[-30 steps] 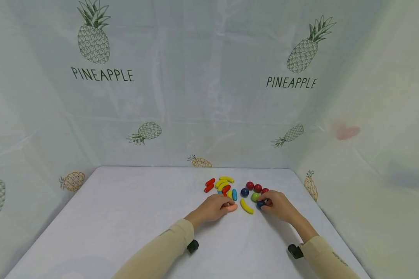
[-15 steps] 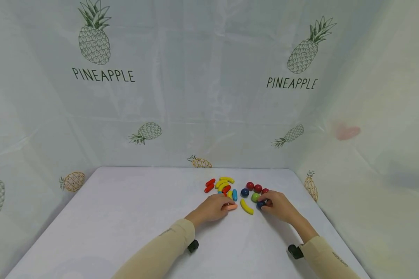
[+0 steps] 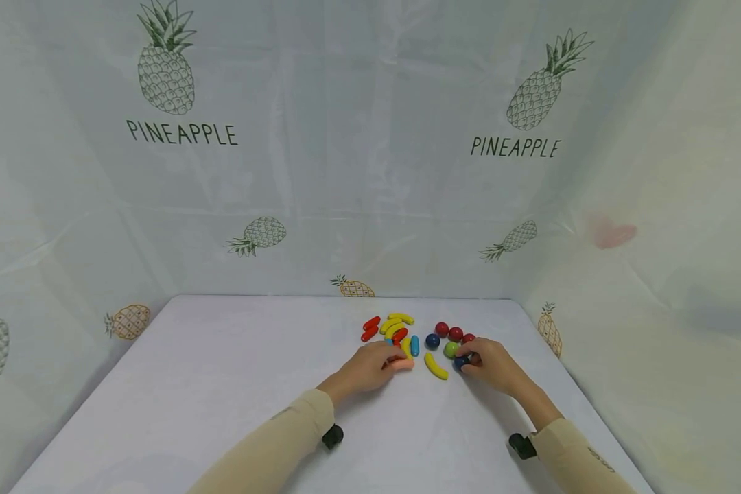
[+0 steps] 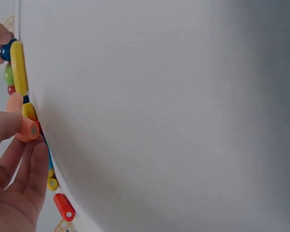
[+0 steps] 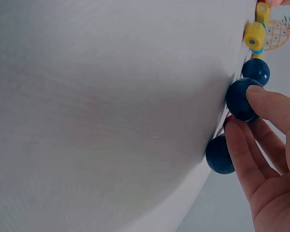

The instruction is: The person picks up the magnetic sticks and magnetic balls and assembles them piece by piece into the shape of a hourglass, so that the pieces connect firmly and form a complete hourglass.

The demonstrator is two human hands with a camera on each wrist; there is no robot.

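Observation:
My left hand (image 3: 366, 368) pinches a peach-orange curved piece (image 3: 403, 364) between thumb and fingers; in the left wrist view its round end faces the camera. My right hand (image 3: 494, 365) holds a dark blue ball (image 3: 460, 361) at the tabletop, and the right wrist view shows the thumb on that ball (image 5: 241, 99). Another dark ball (image 5: 220, 154) is partly hidden behind the fingers there. Between the hands lies a yellow banana-shaped piece (image 3: 436, 366). A green ball (image 3: 451, 349) sits just beyond the right fingertips.
Behind my left hand are several yellow pieces (image 3: 401, 318), red pieces (image 3: 370, 333) and a blue piece (image 3: 414, 345). Red balls (image 3: 455, 334) and a second blue ball (image 3: 432, 341) lie beyond my right hand. A pineapple-print curtain (image 3: 370, 171) hangs behind the white table (image 3: 234, 363).
My left hand has shifted slightly left with the peach-orange piece in its grip, leaving a wider gap to the yellow banana-shaped piece. The right hand has stayed put on the blue ball.

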